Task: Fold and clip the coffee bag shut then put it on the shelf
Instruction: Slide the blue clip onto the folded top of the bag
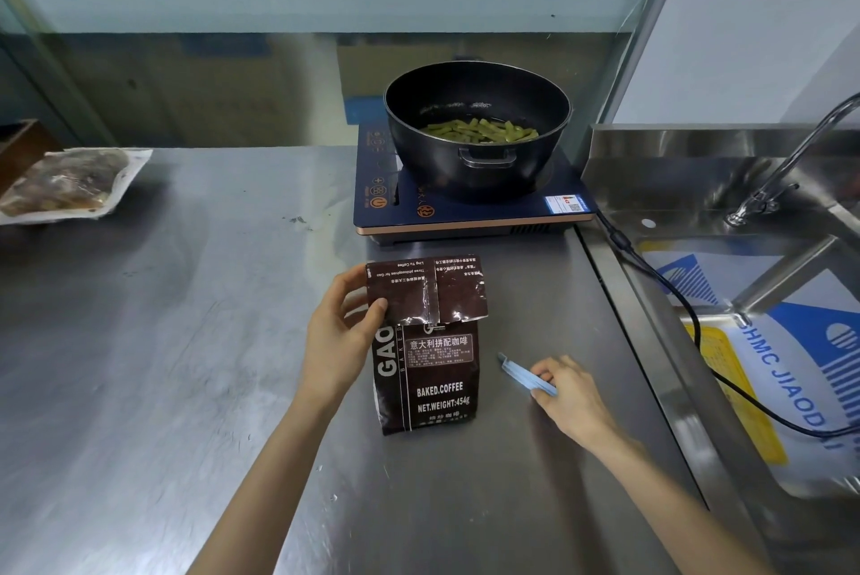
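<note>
A: Status on the coffee bag (426, 381)?

B: Standing upright on the steel counter (195, 341), just in front of the induction cooker (470, 206). Top flap folded over toward the front, printing on it reads upside down.

A: Hands?

B: Left hand (342, 332) is on the bag's left side. Thumb pressed on the front of the folded flap, fingers curled behind its left edge, so it's pinching the fold down.

A: Right?

B: Right hand (565, 393) is low on the counter, right of the bag and apart from it. Fingers partly curled around the near end of a light blue clip (526, 375). Far end of the clip sticks out toward the bag. Can't tell if the clip is lifted or lying on the steel.

A: Anything else around?

B: Black pot (477, 132) with green vegetables sits on the cooker. Sealed food pack (70, 183) far left. Sink (754, 276) with a faucet (786, 164) on the right, cooker's cord (675, 290) draped into it.
</note>
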The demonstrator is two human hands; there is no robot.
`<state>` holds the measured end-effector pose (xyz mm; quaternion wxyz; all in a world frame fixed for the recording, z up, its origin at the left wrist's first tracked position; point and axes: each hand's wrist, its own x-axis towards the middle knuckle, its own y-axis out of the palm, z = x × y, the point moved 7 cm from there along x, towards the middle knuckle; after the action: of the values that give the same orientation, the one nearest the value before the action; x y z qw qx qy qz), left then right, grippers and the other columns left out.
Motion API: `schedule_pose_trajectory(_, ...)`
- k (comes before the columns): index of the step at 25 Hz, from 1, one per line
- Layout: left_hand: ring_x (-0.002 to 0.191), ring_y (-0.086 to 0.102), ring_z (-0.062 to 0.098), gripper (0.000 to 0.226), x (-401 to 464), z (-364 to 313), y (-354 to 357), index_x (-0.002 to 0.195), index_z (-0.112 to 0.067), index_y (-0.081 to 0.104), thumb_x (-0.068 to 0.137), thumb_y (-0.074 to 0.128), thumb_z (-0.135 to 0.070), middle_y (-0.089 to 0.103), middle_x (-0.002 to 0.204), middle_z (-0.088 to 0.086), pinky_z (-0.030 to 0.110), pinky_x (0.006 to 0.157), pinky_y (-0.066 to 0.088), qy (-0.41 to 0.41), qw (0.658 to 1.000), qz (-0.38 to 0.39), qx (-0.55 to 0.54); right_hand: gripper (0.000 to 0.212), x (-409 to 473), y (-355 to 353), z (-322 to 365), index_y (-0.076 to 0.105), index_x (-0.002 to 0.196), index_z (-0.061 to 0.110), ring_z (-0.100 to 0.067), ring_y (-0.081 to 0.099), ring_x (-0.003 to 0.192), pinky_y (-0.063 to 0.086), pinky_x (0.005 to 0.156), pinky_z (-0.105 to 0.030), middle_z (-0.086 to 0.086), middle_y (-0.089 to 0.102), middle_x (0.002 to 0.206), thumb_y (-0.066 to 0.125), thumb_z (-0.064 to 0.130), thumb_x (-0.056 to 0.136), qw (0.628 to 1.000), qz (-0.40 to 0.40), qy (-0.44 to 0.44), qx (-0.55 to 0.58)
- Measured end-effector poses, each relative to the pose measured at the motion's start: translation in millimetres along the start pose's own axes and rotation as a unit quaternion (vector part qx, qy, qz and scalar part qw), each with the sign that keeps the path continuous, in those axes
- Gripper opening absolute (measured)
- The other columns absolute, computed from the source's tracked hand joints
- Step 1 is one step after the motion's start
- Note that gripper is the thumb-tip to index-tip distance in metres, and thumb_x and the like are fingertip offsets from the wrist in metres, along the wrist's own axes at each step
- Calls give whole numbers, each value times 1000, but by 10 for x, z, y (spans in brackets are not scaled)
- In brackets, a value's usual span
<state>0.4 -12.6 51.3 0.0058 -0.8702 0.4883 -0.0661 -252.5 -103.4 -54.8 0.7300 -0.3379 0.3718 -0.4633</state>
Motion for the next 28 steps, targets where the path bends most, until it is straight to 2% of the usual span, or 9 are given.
schedule_pose_trajectory(4, 94, 57, 4, 45, 2, -81, 3, 110, -35, 42, 83, 53, 0, 53, 102, -21, 13, 77, 50, 29, 999, -8, 36, 17, -24, -171, 148, 62, 98, 10, -21, 57, 83, 46, 78, -27, -11, 58, 103, 58, 7, 81, 998, -46, -24, 48)
schedule_pose_trajectory(6, 95, 55, 7, 48, 3, -115, 40, 100, -41, 41, 83, 53, 1, 50, 102, -22, 13, 75, 51, 36, 998, 6, 48, 17, -24, -358, 279, 61, 98, 10, -16, 54, 78, 41, 70, -13, -9, 58, 100, 59, 8, 81, 992, -89, -48, 80)
schedule_pose_trajectory(8, 98, 55, 12, 47, -2, -112, 54, 91, -42, 42, 82, 53, 2, 51, 102, -22, 20, 78, 50, 35, 998, 10, 55, 18, -38, -582, 443, 61, 98, 10, -10, 53, 76, 37, 64, 0, -5, 56, 97, 60, 8, 81, 981, -132, -73, 118)
schedule_pose_trajectory(10, 98, 54, 13, 42, -6, -103, 47, 85, -39, 47, 82, 53, 2, 52, 101, -19, 22, 80, 49, 35, 997, 8, 68, 17, -72, -811, 613, 62, 97, 12, -3, 52, 75, 36, 63, 5, -2, 55, 95, 61, 8, 80, 966, -172, -91, 168)
schedule_pose_trajectory(14, 93, 55, 6, 37, -5, -133, 20, 78, -35, 56, 82, 53, 1, 48, 98, -19, 2, 72, 45, 44, 994, 4, 100, 18, -156, -1082, 1001, 63, 93, 19, 2, 55, 78, 39, 66, 2, -1, 58, 96, 63, 8, 79, 941, -191, -145, 239)
schedule_pose_trajectory(19, 86, 58, -1, 31, 8, -163, 18, 73, -34, 60, 84, 54, -6, 52, 98, -14, 5, 70, 46, 33, 994, 9, 101, 26, -280, -940, 1505, 63, 100, 21, -7, 51, 81, 41, 71, -7, 9, 50, 91, 65, 9, 77, 937, -150, -291, 121)
schedule_pose_trajectory(23, 79, 54, -15, 25, -14, -233, 36, 70, -36, 62, 87, 50, -22, 55, 96, -17, 2, 67, 43, 18, 994, 10, 106, 33, -365, -770, 1694, 56, 99, 30, -14, 51, 78, 41, 69, -19, 13, 50, 93, 66, 11, 74, 917, -201, -344, 12)
schedule_pose_trajectory(25, 82, 54, -13, 24, -33, -262, 45, 73, -31, 64, 88, 45, -29, 56, 97, -18, -1, 67, 38, 11, 995, 9, 103, 34, -387, -748, 1757, 57, 98, 28, -9, 47, 78, 42, 68, -21, 9, 54, 91, 68, 10, 72, 908, -227, -353, -12)
schedule_pose_trajectory(28, 85, 56, -5, 26, -27, -274, 42, 70, -29, 62, 88, 44, -32, 55, 95, -19, -2, 66, 38, 3, 994, -4, 108, 34, -401, -734, 1799, 58, 97, 26, -10, 41, 80, 43, 65, -22, 5, 58, 88, 69, 9, 70, 900, -242, -362, -24)
